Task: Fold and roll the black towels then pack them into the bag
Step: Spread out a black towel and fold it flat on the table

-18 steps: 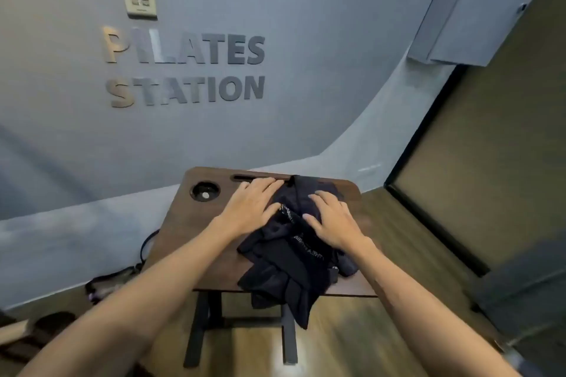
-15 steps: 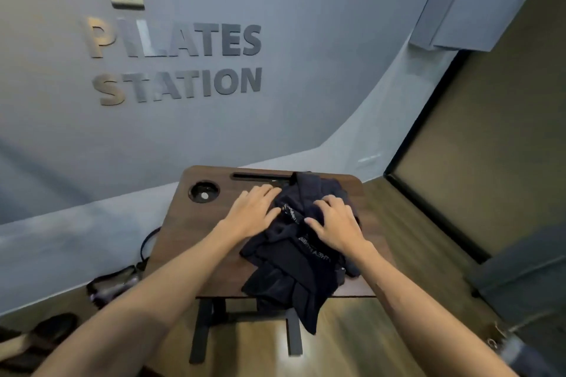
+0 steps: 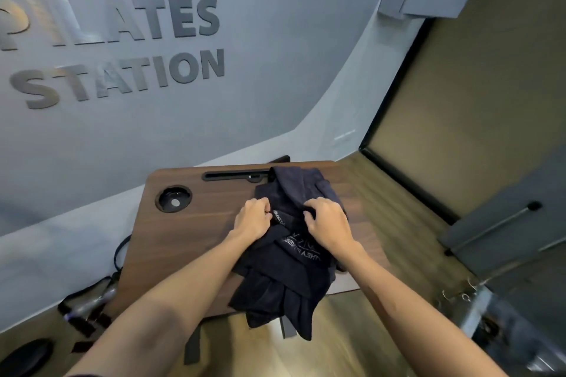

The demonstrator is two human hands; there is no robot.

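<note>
A crumpled heap of black towels (image 3: 284, 269) with pale printed lettering lies on the right half of a small dark wooden table (image 3: 199, 229). Part of the heap hangs over the table's near edge. My left hand (image 3: 252, 219) pinches the cloth at the heap's left side, fingers curled. My right hand (image 3: 329, 225) grips a fold on top of the heap, fingers bent into the fabric. No bag is clearly visible.
The table has a round cup recess (image 3: 174, 198) at its back left and a long slot (image 3: 235, 176) along the back edge. Black straps and gear (image 3: 88, 300) lie on the floor to the left. A grey wall with lettering rises behind. A grey cabinet (image 3: 505, 223) stands at right.
Both hands went from lying flat on the towels to curling and gripping the cloth. The camera tilted downward and moved closer to the table.
</note>
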